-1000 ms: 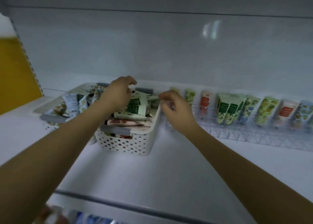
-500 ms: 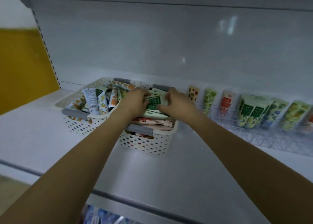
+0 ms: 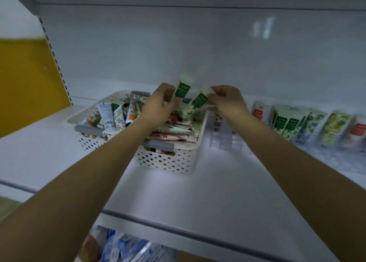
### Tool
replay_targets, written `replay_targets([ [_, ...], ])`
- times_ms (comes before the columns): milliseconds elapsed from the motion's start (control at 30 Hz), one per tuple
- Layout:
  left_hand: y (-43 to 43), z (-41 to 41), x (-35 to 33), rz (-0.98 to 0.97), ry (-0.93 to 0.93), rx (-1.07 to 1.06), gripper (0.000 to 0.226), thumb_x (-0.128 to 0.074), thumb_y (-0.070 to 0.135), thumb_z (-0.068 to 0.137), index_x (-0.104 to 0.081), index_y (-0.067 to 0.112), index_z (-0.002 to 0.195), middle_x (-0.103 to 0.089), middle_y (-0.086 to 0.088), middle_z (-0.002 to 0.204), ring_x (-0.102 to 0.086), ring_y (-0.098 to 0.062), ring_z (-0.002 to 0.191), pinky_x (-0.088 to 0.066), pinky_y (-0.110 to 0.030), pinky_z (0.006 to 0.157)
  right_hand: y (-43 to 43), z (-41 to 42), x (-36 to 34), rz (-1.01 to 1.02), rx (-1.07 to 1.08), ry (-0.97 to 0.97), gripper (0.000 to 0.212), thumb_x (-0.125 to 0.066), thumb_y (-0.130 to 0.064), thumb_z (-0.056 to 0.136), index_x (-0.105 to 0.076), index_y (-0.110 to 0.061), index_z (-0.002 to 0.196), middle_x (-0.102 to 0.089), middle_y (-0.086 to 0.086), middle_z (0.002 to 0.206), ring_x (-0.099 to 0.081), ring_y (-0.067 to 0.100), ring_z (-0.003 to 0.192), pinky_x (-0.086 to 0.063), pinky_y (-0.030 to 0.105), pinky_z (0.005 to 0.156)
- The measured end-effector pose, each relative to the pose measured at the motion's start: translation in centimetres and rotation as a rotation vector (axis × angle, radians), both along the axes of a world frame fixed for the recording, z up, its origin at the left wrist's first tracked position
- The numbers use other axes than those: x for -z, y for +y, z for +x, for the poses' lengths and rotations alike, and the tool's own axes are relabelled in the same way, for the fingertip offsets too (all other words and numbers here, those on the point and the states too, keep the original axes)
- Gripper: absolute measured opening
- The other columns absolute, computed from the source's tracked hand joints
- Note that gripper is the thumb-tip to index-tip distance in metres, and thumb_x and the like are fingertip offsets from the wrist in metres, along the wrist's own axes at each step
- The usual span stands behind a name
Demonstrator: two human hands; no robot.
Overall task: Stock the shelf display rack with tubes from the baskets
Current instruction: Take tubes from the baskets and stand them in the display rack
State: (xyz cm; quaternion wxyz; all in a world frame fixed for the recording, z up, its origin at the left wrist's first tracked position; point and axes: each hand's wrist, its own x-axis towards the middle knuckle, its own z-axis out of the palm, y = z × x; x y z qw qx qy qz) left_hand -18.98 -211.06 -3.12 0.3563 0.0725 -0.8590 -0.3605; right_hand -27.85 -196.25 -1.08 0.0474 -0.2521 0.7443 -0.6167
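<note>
i see both hands raised over the near basket (image 3: 168, 162), the white perforated one at the middle of the frame. my left hand (image 3: 158, 105) is closed around a green-labelled tube (image 3: 182, 89), which stands almost upright, its pale end poking above the fingers. my right hand (image 3: 227, 99) pinches a second green tube (image 3: 196, 105) by its upper end; this one leans left, its lower end down among the loose tubes piled in the basket. the two held tubes sit just beside each other at centre frame.

a second basket (image 3: 89, 121) sits touching the first on its left, holding orange-patterned tubes and one white tube with a barcode. both baskets rest on the white shelf (image 3: 217, 192).

to the right of centre, the clear display rack (image 3: 227, 140) runs along the shelf toward the right edge. its nearest slots look bare, and further right a row of tubes (image 3: 287, 123) stands in it, green, blue and red-labelled, blurred at the far end. a yellow panel (image 3: 25, 79) fills the upper left of the frame.
</note>
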Motion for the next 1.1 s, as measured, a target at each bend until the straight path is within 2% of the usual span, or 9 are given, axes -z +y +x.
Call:
replay_targets([
  [100, 3.4, -1.1, -1.3, 0.278, 0.082, 0.104, 0.014, -0.056, 0.01, 0.09, -0.051, 0.005, 0.103, -0.06, -0.003, 0.09, -0.058, -0.011, 0.08, -0.048, -0.013, 0.071, 3.6, -0.8, -1.8, -0.027, 0.113, 0.116, 0.029, -0.048, -0.009, 0.094, -0.053, -0.005, 0.122, -0.059, 0.006, 0.104, -0.059, 0.015, 0.083, -0.053, 0.025, 0.074],
  [200, 7.6, -2.3, -1.8, 0.435, 0.108, 0.195, 0.007, -0.057, 0.011, 0.09, -0.051, 0.013, 0.089, -0.058, 0.001, 0.081, -0.058, -0.013, 0.075, -0.051, -0.025, 0.074, 8.3, -1.2, -2.8, 0.001, 0.2, 0.268, 0.028, -0.047, -0.01, 0.094, -0.053, -0.011, 0.121, -0.056, 0.006, 0.104, -0.056, 0.017, 0.086, -0.051, 0.033, 0.082],
  [333, 13.8, -3.8, -0.2, 0.332, 0.013, 0.381, 0.009, -0.057, 0.008, 0.09, -0.05, 0.008, 0.097, -0.058, 0.0, 0.081, -0.055, -0.005, 0.071, -0.048, -0.014, 0.066, 14.9, -1.4, -0.9, 0.162, 0.273, 0.437, 0.024, -0.049, -0.011, 0.094, -0.053, -0.012, 0.117, -0.046, -0.009, 0.078, -0.051, 0.012, 0.071, -0.044, 0.02, 0.068],
  [433, 17.8, -4.8, 2.6, 0.35, -0.074, 0.481, 0.017, -0.055, 0.006, 0.091, -0.05, 0.005, 0.107, -0.055, 0.004, 0.083, -0.053, -0.003, 0.075, -0.043, -0.006, 0.066, 18.9, -1.5, 2.0, 0.321, 0.352, 0.515, 0.027, -0.049, -0.007, 0.092, -0.054, -0.006, 0.118, -0.049, -0.003, 0.083, -0.048, 0.014, 0.079, -0.031, 0.015, 0.063],
  [567, 20.4, -6.0, 5.8, 0.383, -0.168, 0.539, 0.021, -0.053, 0.009, 0.092, -0.041, 0.017, 0.106, -0.049, 0.014, 0.085, -0.05, 0.005, 0.077, -0.041, 0.0, 0.067, 21.9, -1.9, 5.5, 0.348, 0.396, 0.45, 0.026, -0.047, -0.005, 0.094, -0.053, -0.005, 0.119, -0.051, 0.001, 0.1, -0.048, 0.012, 0.09, -0.031, 0.01, 0.069],
  [700, 21.3, -6.7, 8.9, 0.427, -0.204, 0.539, 0.018, -0.056, 0.011, 0.091, -0.048, 0.015, 0.107, -0.059, 0.001, 0.097, -0.057, -0.004, 0.087, -0.044, -0.009, 0.077, 22.6, -2.1, 7.9, 0.246, 0.368, 0.387, 0.026, -0.046, -0.006, 0.095, -0.051, -0.008, 0.12, -0.05, -0.003, 0.103, -0.05, 0.011, 0.093, -0.035, 0.009, 0.068],
  [833, 21.5, -7.2, 10.3, 0.441, -0.193, 0.545, 0.019, -0.056, 0.009, 0.09, -0.052, 0.012, 0.109, -0.06, 0.008, 0.097, -0.057, 0.015, 0.08, -0.045, -0.006, 0.073, 22.2, -1.8, 9.7, 0.077, 0.282, 0.274, 0.034, -0.055, -0.006, 0.09, -0.042, -0.02, 0.119, -0.05, -0.012, 0.097, -0.052, 0.003, 0.087, -0.043, 0.005, 0.07],
  [933, 21.5, -7.3, 10.3, 0.431, -0.2, 0.568, 0.019, -0.056, 0.005, 0.09, -0.052, 0.014, 0.107, -0.058, 0.015, 0.097, -0.057, 0.017, 0.079, -0.046, -0.006, 0.069, 21.7, -1.6, 11.9, 0.095, 0.264, 0.186, 0.026, -0.061, -0.014, 0.087, -0.048, -0.022, 0.109, -0.054, -0.017, 0.093, -0.053, -0.001, 0.084, -0.043, 0.004, 0.065],
  [1100, 21.6, -8.3, 10.5, 0.364, -0.157, 0.495, 0.018, -0.057, 0.006, 0.089, -0.054, 0.013, 0.106, -0.061, 0.006, 0.096, -0.058, 0.013, 0.077, -0.044, -0.002, 0.069, 21.6, -2.5, 12.6, 0.082, 0.287, 0.164, 0.022, -0.06, -0.009, 0.087, -0.051, -0.027, 0.096, -0.057, -0.014, 0.09, -0.055, 0.005, 0.083, -0.046, 0.016, 0.072],
])
